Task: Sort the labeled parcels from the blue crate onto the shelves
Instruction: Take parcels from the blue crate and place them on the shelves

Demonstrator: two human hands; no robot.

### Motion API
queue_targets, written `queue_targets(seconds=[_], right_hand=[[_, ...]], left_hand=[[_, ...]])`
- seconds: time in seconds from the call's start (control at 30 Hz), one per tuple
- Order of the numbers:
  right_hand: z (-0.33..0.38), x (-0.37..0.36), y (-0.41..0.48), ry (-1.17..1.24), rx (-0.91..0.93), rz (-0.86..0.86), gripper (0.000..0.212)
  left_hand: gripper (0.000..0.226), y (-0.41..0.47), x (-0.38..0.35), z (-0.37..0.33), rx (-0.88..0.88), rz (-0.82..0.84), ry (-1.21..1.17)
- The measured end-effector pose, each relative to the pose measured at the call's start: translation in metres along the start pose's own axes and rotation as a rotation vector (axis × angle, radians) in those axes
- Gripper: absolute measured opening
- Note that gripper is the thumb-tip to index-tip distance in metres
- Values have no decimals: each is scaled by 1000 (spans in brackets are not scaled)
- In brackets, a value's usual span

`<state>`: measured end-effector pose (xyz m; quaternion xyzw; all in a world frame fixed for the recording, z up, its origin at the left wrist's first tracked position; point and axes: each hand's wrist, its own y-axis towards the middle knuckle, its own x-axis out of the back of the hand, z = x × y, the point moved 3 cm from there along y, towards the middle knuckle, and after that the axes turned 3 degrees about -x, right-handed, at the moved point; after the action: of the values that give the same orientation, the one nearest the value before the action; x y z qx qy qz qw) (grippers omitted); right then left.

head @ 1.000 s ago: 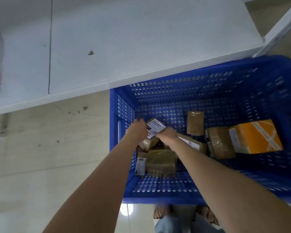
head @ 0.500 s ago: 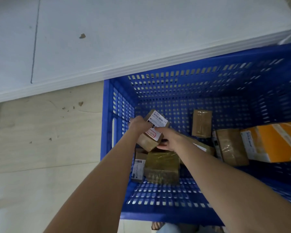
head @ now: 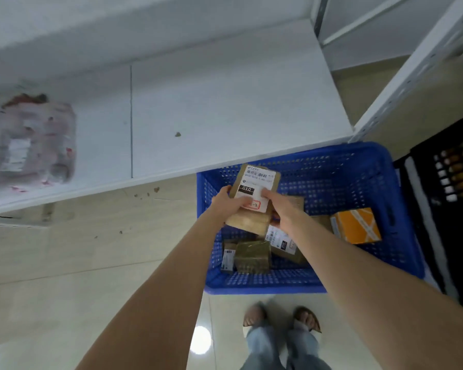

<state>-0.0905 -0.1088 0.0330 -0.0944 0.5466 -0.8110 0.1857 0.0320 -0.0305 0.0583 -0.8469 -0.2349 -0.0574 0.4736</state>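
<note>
**Q:** Where is the parcel?
**A:** The parcel (head: 254, 182) is held above the crate (head: 358, 158), over its left half. It is tilted, with the label facing up. The label reads "010".

**Q:** State of each grip?
**A:** The left grip (head: 229, 202) curls round the parcel's left edge, thumb on the label. The right grip (head: 282, 210) pinches the right edge, one digit on the label.

**Q:** What lies inside the crate?
**A:** An orange box (head: 357, 225) lies by the right wall. A brown box (head: 251, 256) and a labelled box (head: 282, 243) lie side by side near the near wall.

**Q:** What is around the crate?
**A:** A white shelf (head: 225, 102) runs behind it and to its left, bearing a blurred pink bag (head: 32, 140). A black crate (head: 452, 198) stands just to its right.
</note>
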Motion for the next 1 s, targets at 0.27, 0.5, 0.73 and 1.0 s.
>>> queue_targets(seconds=[0.27,0.5,0.73,1.0], right_hand=[[78,-9,-166,0,55,112,24],[125,-26,-277,-74,149,195,24],[171,-43,-376,-124,301,279,29],[199,-58,-457,-184,424,358,42]], left_hand=[[51,-134,65,-93,-59,-56,-215],[72,-226,116,-151,-146,-59,-268],[67,-315,161,-208,-345,-140,-298],[49,-389,201,-253,-500,-204,-278]])
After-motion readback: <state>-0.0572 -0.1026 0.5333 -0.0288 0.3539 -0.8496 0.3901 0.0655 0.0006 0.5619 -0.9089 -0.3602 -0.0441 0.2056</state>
